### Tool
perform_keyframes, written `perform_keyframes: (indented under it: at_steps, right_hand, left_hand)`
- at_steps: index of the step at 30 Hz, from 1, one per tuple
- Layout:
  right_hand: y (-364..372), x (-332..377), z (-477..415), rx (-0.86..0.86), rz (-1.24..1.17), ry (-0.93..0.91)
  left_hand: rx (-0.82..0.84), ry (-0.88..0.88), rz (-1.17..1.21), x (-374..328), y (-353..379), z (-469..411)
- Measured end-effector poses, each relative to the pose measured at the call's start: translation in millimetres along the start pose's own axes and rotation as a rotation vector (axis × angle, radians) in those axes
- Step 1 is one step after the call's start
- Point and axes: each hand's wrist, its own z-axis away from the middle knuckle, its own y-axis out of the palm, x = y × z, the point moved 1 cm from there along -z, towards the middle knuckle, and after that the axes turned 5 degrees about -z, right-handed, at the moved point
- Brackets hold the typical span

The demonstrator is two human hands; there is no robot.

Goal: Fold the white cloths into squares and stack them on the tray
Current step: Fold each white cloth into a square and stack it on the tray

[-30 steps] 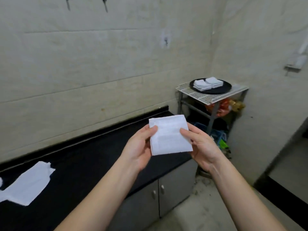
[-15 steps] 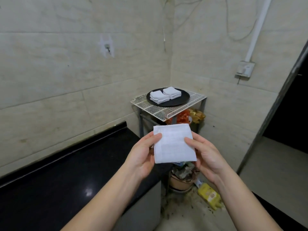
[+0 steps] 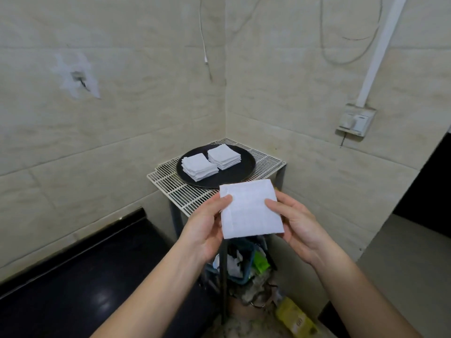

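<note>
A white cloth folded into a square [image 3: 251,209] hangs in the air between both hands. My left hand [image 3: 207,226] pinches its left edge and my right hand [image 3: 296,224] pinches its right edge. Beyond it, in the room's corner, a round black tray [image 3: 244,168] rests on a white wire rack [image 3: 185,191]. Two stacks of folded white squares lie on the tray: a left stack [image 3: 199,166] and a right stack [image 3: 224,156]. The held cloth is just in front of the rack's near edge, below tray height in the picture.
A black countertop [image 3: 80,284] runs along the left wall up to the rack. Under the rack stand a bin with rubbish [image 3: 244,264] and a yellow packet [image 3: 296,318] on the floor. A wall switch [image 3: 355,119] and a dark doorway [image 3: 424,186] are at right.
The view has swung right and closer to the corner rack; the tray now sits just beyond the held cloth. The unfolded cloth on the counter has left the view. Both hands keep the same hold.
</note>
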Motion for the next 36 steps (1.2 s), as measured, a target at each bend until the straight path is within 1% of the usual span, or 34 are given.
perform_keyframes:
  at_steps: [7, 12, 16, 22, 26, 30, 36]
  right_hand:
    - [-48.1, 29.4, -129.3, 0.144, 0.023, 0.069]
    - [-67.0, 54.0, -218.6, 0.254, 0.132, 0.154]
    - [-68.9, 62.6, -278.1, 0.351, 0.216, 0.22]
    - [-58.1, 49.0, -336.2, 0.426, 0.27, 0.335]
    - [-38.6, 30.4, -376.8, 0.446, 0.363, 0.361]
    - [-13.1, 7.2, -418.0, 0.423, 0.433, 0.355]
    - [26.0, -3.3, -457.3, 0.403, 0.533, 0.323]
  left_hand:
    - [-0.139, 0.101, -0.041, -5.6, 28.4, -109.2]
    - [-0.323, 0.175, -0.061, -12.3, 47.0, -174.3]
    - [-0.477, 0.207, -0.035, -20.6, 49.4, -210.1]
    - [-0.678, 0.229, -0.057, -27.9, 31.2, -244.2]
    - [-0.813, 0.232, -0.119, -43.0, 3.9, -269.0]
    - [-0.856, 0.224, -0.154, -63.8, -32.8, -302.0]
    - [-0.834, 0.191, -0.146, -86.7, -79.2, -335.8]
